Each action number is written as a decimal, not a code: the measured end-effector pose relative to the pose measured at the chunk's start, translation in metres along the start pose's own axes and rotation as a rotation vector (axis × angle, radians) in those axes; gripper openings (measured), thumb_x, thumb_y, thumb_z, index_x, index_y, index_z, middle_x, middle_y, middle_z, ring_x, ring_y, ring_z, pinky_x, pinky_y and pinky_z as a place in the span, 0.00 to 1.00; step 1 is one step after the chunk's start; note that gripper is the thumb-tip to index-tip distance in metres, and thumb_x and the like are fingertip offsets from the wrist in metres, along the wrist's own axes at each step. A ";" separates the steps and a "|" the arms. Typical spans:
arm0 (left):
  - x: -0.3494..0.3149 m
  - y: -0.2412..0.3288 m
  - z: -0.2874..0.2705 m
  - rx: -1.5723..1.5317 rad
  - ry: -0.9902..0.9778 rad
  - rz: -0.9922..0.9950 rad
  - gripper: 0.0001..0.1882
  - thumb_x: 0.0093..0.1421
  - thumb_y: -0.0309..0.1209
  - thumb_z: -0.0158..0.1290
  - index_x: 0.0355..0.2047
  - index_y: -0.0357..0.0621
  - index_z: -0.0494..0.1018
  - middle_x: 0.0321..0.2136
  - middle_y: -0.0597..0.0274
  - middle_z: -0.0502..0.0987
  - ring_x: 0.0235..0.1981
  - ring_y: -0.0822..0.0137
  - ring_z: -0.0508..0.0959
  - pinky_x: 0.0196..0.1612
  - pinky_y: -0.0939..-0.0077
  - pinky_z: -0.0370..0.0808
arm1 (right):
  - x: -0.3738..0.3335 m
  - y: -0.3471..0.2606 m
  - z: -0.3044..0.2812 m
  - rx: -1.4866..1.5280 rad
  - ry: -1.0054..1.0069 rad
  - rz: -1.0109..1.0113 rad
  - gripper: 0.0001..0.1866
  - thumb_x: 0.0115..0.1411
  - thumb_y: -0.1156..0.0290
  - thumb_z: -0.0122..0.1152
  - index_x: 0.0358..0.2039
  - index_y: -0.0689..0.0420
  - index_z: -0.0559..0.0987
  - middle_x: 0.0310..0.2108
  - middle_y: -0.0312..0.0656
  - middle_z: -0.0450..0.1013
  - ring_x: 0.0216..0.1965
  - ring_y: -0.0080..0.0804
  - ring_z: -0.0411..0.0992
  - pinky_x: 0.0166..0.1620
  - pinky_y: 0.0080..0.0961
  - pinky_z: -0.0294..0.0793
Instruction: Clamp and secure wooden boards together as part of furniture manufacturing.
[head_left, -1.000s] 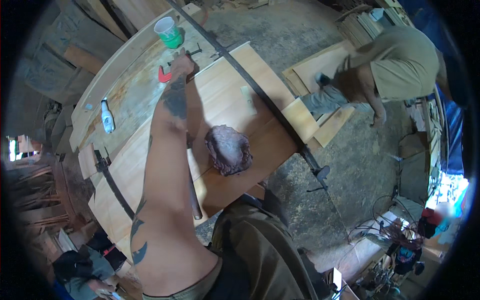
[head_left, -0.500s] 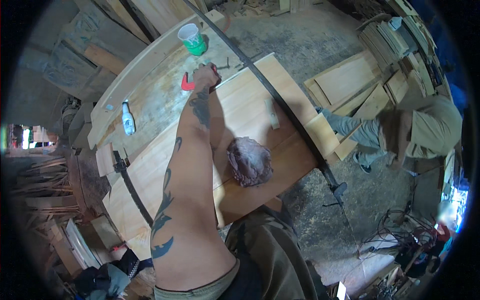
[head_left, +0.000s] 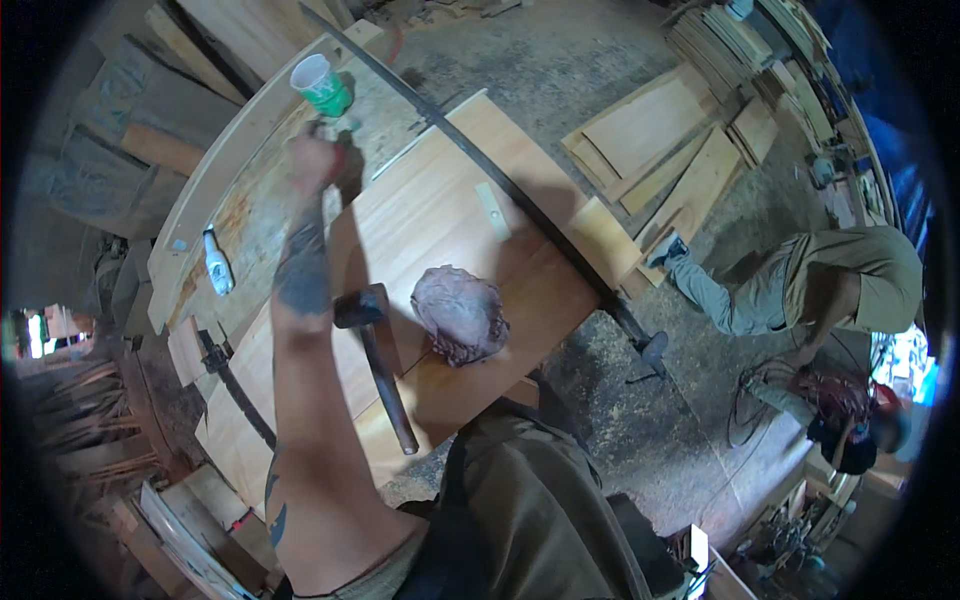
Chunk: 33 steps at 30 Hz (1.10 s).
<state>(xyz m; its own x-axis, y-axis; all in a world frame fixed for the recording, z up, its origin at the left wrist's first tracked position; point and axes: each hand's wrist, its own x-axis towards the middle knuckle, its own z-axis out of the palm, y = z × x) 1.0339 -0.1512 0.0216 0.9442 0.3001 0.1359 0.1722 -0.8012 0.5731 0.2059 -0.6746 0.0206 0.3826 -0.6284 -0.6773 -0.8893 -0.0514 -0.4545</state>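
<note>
Near the green-bottomed cup (head_left: pixel 326 94) on the worn tabletop (head_left: pixel 258 208), the left hand (head_left: pixel 315 163) is being held out, blurred; whether its grip is being spread or closed on anything cannot be told.

Dim overall, white glare far right, shadows on wooden panel (head_left: pixel 425 215), blurred left fingers (head_left: pixel 313 150), bent black-rimmed edges

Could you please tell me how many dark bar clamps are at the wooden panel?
2: one bar clamp crosses the panel toward the right; another bar clamp lies at its left end, partly behind the left arm, where more may be hidden.
</note>
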 end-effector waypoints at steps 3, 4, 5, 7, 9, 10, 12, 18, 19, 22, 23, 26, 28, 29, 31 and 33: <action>-0.019 -0.036 -0.042 -0.469 0.278 0.098 0.14 0.66 0.33 0.48 0.46 0.37 0.73 0.35 0.58 0.77 0.35 0.69 0.75 0.40 0.74 0.73 | 0.013 0.000 0.002 -0.006 0.035 -0.140 0.08 0.59 0.70 0.58 0.30 0.64 0.77 0.26 0.48 0.74 0.29 0.28 0.71 0.34 0.31 0.71; -0.048 -0.007 -0.052 -0.679 0.307 0.031 0.13 0.68 0.32 0.46 0.46 0.36 0.73 0.34 0.62 0.75 0.35 0.73 0.73 0.39 0.77 0.72 | 0.021 0.000 -0.002 -0.054 0.096 -0.271 0.08 0.59 0.72 0.58 0.29 0.64 0.76 0.23 0.47 0.73 0.28 0.28 0.70 0.34 0.31 0.70; -0.074 0.005 -0.083 -0.660 0.402 0.078 0.14 0.68 0.33 0.46 0.46 0.35 0.73 0.35 0.63 0.75 0.36 0.72 0.73 0.40 0.77 0.73 | 0.033 -0.046 -0.003 -0.150 0.157 -0.324 0.08 0.59 0.73 0.57 0.26 0.65 0.74 0.20 0.44 0.69 0.26 0.25 0.67 0.32 0.29 0.68; -0.122 0.046 -0.105 -0.778 0.410 0.115 0.11 0.67 0.29 0.48 0.46 0.36 0.72 0.35 0.62 0.75 0.37 0.72 0.74 0.41 0.78 0.72 | 0.047 -0.117 -0.014 0.027 0.162 -0.295 0.09 0.60 0.73 0.56 0.24 0.63 0.73 0.22 0.38 0.69 0.28 0.21 0.66 0.32 0.26 0.67; -0.172 0.095 -0.107 -0.793 0.327 0.157 0.10 0.66 0.25 0.48 0.46 0.35 0.72 0.36 0.62 0.75 0.38 0.72 0.74 0.43 0.78 0.73 | 0.059 -0.185 -0.021 0.279 0.214 -0.544 0.04 0.61 0.75 0.55 0.30 0.62 0.74 0.26 0.34 0.70 0.29 0.21 0.66 0.35 0.23 0.67; -0.200 0.117 -0.108 -0.669 0.320 0.205 0.11 0.66 0.25 0.47 0.47 0.34 0.72 0.38 0.62 0.74 0.38 0.72 0.74 0.44 0.77 0.75 | 0.050 -0.240 -0.024 0.346 0.225 -0.690 0.03 0.61 0.76 0.55 0.32 0.61 0.75 0.27 0.33 0.70 0.30 0.22 0.66 0.36 0.23 0.67; -0.253 0.172 -0.107 -0.727 0.269 0.339 0.08 0.60 0.18 0.52 0.40 0.37 0.73 0.34 0.60 0.76 0.41 0.66 0.76 0.41 0.76 0.73 | 0.037 -0.316 -0.042 0.254 0.146 -0.720 0.07 0.56 0.80 0.58 0.37 0.61 0.75 0.32 0.37 0.73 0.34 0.26 0.70 0.41 0.24 0.69; -0.414 0.330 -0.068 -1.089 -0.223 0.325 0.08 0.50 0.18 0.57 0.32 0.38 0.77 0.33 0.57 0.76 0.39 0.63 0.77 0.41 0.72 0.74 | 0.047 -0.398 -0.067 0.005 -0.081 -1.283 0.22 0.49 0.77 0.63 0.47 0.61 0.73 0.46 0.46 0.74 0.50 0.39 0.71 0.55 0.33 0.66; -0.434 0.344 -0.051 -1.003 -0.321 0.353 0.09 0.50 0.18 0.58 0.33 0.39 0.78 0.34 0.57 0.75 0.40 0.61 0.77 0.42 0.71 0.75 | 0.051 -0.398 -0.073 0.003 -0.102 -1.312 0.22 0.49 0.77 0.63 0.47 0.61 0.73 0.46 0.46 0.74 0.50 0.39 0.71 0.55 0.33 0.66; -0.502 0.422 -0.055 -0.877 -0.466 0.366 0.11 0.50 0.25 0.61 0.36 0.41 0.79 0.36 0.57 0.75 0.38 0.60 0.78 0.41 0.69 0.75 | 0.069 -0.381 -0.091 0.099 -0.174 -1.303 0.23 0.56 0.73 0.61 0.52 0.60 0.69 0.49 0.45 0.70 0.52 0.36 0.68 0.55 0.31 0.66; -0.520 0.435 -0.037 -0.862 -0.409 0.511 0.12 0.50 0.28 0.63 0.35 0.39 0.79 0.36 0.57 0.74 0.36 0.60 0.79 0.39 0.70 0.75 | 0.080 -0.370 -0.100 0.102 -0.190 -1.317 0.23 0.56 0.73 0.61 0.52 0.60 0.69 0.49 0.45 0.70 0.52 0.36 0.68 0.55 0.31 0.66; -0.557 0.473 -0.011 -0.836 -0.376 0.504 0.13 0.51 0.29 0.61 0.38 0.42 0.80 0.33 0.54 0.74 0.37 0.53 0.77 0.40 0.66 0.75 | 0.104 -0.349 -0.137 0.469 -0.345 -1.087 0.15 0.64 0.71 0.53 0.50 0.62 0.71 0.42 0.37 0.71 0.42 0.23 0.68 0.44 0.20 0.69; -0.573 0.488 0.007 -0.790 -0.408 0.517 0.15 0.50 0.26 0.61 0.40 0.40 0.79 0.36 0.52 0.77 0.37 0.53 0.79 0.41 0.66 0.76 | 0.136 -0.336 -0.164 0.478 -0.407 -1.043 0.14 0.65 0.70 0.53 0.48 0.62 0.73 0.39 0.36 0.71 0.40 0.21 0.68 0.42 0.19 0.68; -0.578 0.494 0.014 -0.793 -0.404 0.510 0.15 0.50 0.26 0.61 0.40 0.40 0.79 0.36 0.52 0.77 0.37 0.53 0.79 0.41 0.66 0.76 | 0.147 -0.330 -0.176 0.492 -0.456 -0.990 0.13 0.65 0.70 0.54 0.47 0.62 0.74 0.36 0.35 0.71 0.37 0.19 0.67 0.40 0.18 0.68; -0.582 0.502 0.022 -0.698 -0.461 0.524 0.19 0.49 0.26 0.61 0.44 0.41 0.78 0.40 0.52 0.79 0.38 0.56 0.80 0.40 0.68 0.77 | 0.160 -0.322 -0.195 0.526 -0.386 -0.879 0.13 0.65 0.69 0.54 0.46 0.63 0.76 0.33 0.33 0.71 0.35 0.19 0.67 0.38 0.17 0.67; -0.571 0.498 0.019 -0.617 -0.495 0.352 0.23 0.51 0.35 0.62 0.48 0.44 0.77 0.39 0.51 0.80 0.34 0.59 0.82 0.38 0.68 0.78 | 0.175 -0.326 -0.205 0.569 -0.324 -0.778 0.13 0.65 0.68 0.55 0.45 0.63 0.77 0.30 0.32 0.71 0.33 0.18 0.67 0.37 0.17 0.67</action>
<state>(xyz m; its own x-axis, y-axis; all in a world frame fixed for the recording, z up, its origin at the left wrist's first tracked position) 0.5859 -0.7309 0.2142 0.9522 -0.2875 0.1029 -0.2015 -0.3383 0.9192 0.5111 -0.9269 0.1685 0.9288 -0.3330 -0.1624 -0.1459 0.0741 -0.9865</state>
